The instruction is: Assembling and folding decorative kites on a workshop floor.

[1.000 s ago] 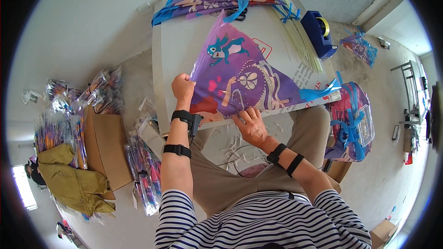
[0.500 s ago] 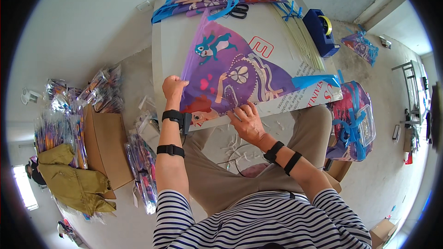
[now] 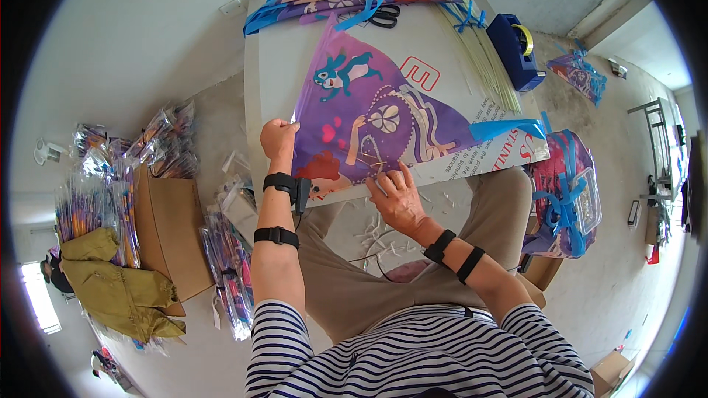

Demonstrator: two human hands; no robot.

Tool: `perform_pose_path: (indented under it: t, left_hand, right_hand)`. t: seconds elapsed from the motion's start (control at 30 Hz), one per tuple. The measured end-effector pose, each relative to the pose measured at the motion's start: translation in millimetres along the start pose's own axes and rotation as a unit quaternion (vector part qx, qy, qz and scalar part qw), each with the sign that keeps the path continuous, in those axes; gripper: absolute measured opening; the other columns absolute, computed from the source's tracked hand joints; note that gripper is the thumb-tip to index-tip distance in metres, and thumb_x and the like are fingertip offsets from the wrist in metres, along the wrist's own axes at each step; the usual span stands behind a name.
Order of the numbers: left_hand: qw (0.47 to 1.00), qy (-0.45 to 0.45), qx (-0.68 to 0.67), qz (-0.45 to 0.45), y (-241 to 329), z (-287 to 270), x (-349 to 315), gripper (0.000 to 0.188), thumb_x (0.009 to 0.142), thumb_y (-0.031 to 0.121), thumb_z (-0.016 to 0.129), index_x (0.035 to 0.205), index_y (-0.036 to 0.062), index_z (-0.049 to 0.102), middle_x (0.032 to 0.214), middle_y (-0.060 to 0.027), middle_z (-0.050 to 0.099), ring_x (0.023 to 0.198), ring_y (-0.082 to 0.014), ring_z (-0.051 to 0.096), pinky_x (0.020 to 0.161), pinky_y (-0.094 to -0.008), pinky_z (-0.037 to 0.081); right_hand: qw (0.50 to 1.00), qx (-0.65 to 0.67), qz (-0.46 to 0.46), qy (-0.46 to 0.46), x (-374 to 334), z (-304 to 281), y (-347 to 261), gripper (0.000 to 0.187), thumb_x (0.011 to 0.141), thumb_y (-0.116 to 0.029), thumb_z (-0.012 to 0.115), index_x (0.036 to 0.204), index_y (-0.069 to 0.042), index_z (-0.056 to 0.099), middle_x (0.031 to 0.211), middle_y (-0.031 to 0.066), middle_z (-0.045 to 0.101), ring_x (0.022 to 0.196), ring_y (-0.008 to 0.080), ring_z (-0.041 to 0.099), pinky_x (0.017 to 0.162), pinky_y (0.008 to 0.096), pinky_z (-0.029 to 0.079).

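Purple kite sail (image 3: 380,119) lies across the white bench (image 3: 274,66), tip near black scissors (image 3: 384,16). Versus one second ago: sail and left hand (image 3: 278,140) shifted leftward; bench's red-outlined mark (image 3: 420,74) now fully uncovered. Left hand clamped on sail's left edge. Right hand (image 3: 399,199): bent fingers touch lower edge; pinched or not, cannot tell.

The purple triangular sheet of thin material (image 3: 372,107) bears pink hearts (image 3: 328,133) and a teal animal with a pale belly; the long-sleeved cloth shirt (image 3: 369,354) has navy-and-white stripes.
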State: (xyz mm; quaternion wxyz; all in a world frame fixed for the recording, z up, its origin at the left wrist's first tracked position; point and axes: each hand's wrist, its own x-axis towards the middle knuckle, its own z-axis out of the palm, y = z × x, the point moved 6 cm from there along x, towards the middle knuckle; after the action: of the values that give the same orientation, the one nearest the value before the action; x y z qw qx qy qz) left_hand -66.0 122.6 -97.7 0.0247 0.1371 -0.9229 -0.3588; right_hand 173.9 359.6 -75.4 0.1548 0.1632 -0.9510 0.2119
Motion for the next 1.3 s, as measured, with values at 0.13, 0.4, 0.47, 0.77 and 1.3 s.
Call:
perform_pose_path:
  t: [0.13,0.4,0.47,0.77,1.3]
  left_hand:
    - [1.0,0.001,0.016,-0.015,4.9,-3.8,-4.9,0.024,0.073,0.024,0.085,0.078,0.0033,0.073,0.071,-0.0083,0.071,0.065,-0.0217,0.065,0.065,-0.0383,0.05]
    - [0.999,0.002,0.05,0.005,14.0,-6.2,-7.8,0.024,0.074,0.027,0.085,0.078,0.006,0.073,0.074,-0.01,0.072,0.07,-0.0284,0.069,0.066,-0.0416,0.053]
    - [0.998,-0.002,0.055,0.005,16.1,-6.0,-8.2,0.023,0.074,0.026,0.084,0.078,0.0067,0.072,0.076,-0.0109,0.073,0.072,-0.0317,0.07,0.067,-0.0435,0.054]
    - [0.992,0.035,0.115,0.032,19.4,-5.9,-7.8,0.025,0.073,0.027,0.085,0.085,0.0082,0.073,0.08,-0.0116,0.074,0.078,-0.0363,0.071,0.069,-0.0465,0.054]
    - [0.911,-0.095,0.248,0.315,6.9,5.5,-248.1,0.108,0.077,0.065,0.071,0.16,0.0058,0.032,0.168,-0.0084,0.029,0.155,-0.0257,0.025,0.121,-0.0665,0.011]
  right_hand:
    - [1.0,-0.008,-0.002,0.002,-2.8,1.6,-3.0,0.048,0.083,-0.019,0.074,0.128,-0.005,0.064,0.12,0.0089,0.056,0.119,0.0297,0.052,0.118,0.0647,0.028]
    - [1.0,-0.005,-0.001,-0.005,-2.2,6.2,-2.8,0.051,0.083,-0.019,0.075,0.13,-0.003,0.063,0.126,0.0111,0.055,0.125,0.0312,0.05,0.119,0.0667,0.026]
    - [1.0,0.006,0.008,0.001,-2.6,6.2,-1.4,0.051,0.083,-0.019,0.074,0.13,-0.002,0.062,0.132,0.0129,0.055,0.132,0.0334,0.048,0.119,0.064,0.028]
    - [0.999,-0.024,-0.023,0.005,-8.5,8.9,-3.3,0.057,0.083,-0.021,0.075,0.133,-0.001,0.06,0.139,0.0143,0.052,0.137,0.0349,0.045,0.116,0.0584,0.035]
    - [0.998,-0.053,-0.021,0.001,-7.3,13.0,-5.6,0.054,0.085,-0.02,0.074,0.134,-0.003,0.059,0.138,0.0102,0.055,0.135,0.0332,0.048,0.116,0.0546,0.037]
